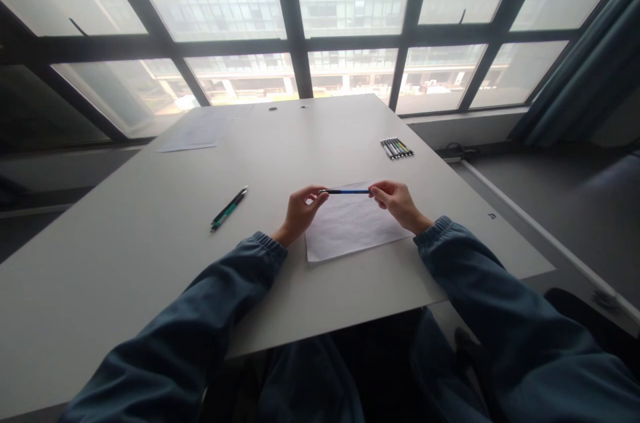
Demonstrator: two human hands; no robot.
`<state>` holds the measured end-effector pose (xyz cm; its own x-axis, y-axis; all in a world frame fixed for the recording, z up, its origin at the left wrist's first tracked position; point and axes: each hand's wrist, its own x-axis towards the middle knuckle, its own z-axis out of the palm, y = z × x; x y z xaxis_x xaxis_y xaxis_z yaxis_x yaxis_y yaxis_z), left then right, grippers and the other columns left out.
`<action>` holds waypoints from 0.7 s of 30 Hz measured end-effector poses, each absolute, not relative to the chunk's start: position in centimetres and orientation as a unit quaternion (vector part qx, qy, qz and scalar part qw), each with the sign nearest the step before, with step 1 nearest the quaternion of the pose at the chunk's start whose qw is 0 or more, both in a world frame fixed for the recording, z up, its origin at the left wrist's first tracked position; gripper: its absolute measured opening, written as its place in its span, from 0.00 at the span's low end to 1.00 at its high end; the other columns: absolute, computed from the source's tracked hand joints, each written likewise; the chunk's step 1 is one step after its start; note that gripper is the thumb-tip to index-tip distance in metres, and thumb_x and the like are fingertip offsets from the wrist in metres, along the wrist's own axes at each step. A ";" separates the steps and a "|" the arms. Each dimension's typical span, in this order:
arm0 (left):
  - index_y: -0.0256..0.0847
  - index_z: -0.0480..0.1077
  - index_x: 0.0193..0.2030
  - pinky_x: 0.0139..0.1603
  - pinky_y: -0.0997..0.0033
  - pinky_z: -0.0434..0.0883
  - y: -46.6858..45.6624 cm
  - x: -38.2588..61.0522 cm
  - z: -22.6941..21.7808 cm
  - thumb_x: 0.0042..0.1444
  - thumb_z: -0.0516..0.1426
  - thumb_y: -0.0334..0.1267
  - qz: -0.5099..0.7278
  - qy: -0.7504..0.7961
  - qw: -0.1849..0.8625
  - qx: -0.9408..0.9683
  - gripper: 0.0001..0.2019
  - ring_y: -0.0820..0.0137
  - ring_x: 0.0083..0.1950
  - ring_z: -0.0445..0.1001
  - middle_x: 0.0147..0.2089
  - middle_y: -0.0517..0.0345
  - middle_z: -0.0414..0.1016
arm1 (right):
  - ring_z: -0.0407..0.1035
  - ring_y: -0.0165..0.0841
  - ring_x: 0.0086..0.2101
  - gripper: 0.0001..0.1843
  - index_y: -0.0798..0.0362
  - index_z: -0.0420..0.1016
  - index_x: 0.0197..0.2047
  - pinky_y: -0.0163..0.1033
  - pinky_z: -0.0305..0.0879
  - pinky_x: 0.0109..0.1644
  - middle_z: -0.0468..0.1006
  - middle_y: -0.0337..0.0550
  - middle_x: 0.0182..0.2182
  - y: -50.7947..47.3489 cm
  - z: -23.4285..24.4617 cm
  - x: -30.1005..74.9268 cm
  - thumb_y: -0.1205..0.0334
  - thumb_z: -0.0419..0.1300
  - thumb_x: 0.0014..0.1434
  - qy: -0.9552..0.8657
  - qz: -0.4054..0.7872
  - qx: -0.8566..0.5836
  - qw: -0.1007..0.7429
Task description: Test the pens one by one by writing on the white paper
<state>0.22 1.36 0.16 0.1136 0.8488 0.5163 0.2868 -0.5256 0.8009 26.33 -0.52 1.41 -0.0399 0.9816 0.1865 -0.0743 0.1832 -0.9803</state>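
Note:
A blue pen (353,192) with a dark section toward its left end is held level between my two hands. My left hand (303,210) pinches its left tip between thumb and fingers. At the other end, my right hand (395,201) grips it with thumb and fingertips. Beneath the pen and both hands lies a sheet of white paper (350,233) on the table. To the left of the paper, a black pen (227,206) and a green pen (231,211) lie side by side at a slant.
The white table (135,263) reaches back to the windows. Several pens (397,148) lie in a row at the right. Papers (195,130) lie at the far left, and a round table fitting (273,108) sits at the back. A blue curtain (570,76) hangs at right.

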 end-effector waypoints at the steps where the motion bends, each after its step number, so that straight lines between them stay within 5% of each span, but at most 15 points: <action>1: 0.38 0.80 0.42 0.40 0.65 0.75 1.5 0.2 0.1 0.56 0.64 0.52 0.534 0.406 0.290 0.683 0.18 0.65 0.37 0.79 0.37 0.51 0.82 | 0.60 0.26 0.22 0.16 0.56 0.81 0.34 0.33 0.54 0.23 0.77 0.42 0.25 -0.5 1.3 26.4 0.50 0.70 0.51 -0.558 0.467 -0.423 0.540; 7: 0.36 0.79 0.43 0.44 0.64 0.76 1.8 0.2 0.0 0.55 0.65 0.52 0.569 0.396 0.360 0.625 0.20 0.64 0.39 0.80 0.37 0.48 0.82 | 0.65 0.29 0.26 0.15 0.56 0.83 0.40 0.34 0.60 0.27 0.81 0.44 0.28 -0.5 0.7 26.3 0.54 0.67 0.53 -0.626 0.442 -0.418 0.489; 15: 0.36 0.80 0.44 0.44 0.66 0.76 1.6 0.3 0.1 0.55 0.67 0.47 0.582 0.372 0.379 0.615 0.17 0.66 0.38 0.80 0.36 0.49 0.82 | 0.72 0.33 0.29 0.11 0.58 0.84 0.36 0.36 0.64 0.33 0.83 0.46 0.29 -0.4 0.4 26.2 0.60 0.65 0.55 -0.686 0.363 -0.458 0.434; 21: 0.36 0.79 0.43 0.39 0.69 0.75 1.5 0.5 0.4 0.56 0.66 0.46 0.635 0.360 0.326 0.601 0.15 0.68 0.36 0.79 0.35 0.51 0.81 | 0.72 0.32 0.29 0.08 0.56 0.83 0.35 0.35 0.64 0.35 0.83 0.43 0.29 -0.7 0.4 25.1 0.62 0.63 0.59 -0.741 0.278 -0.452 0.412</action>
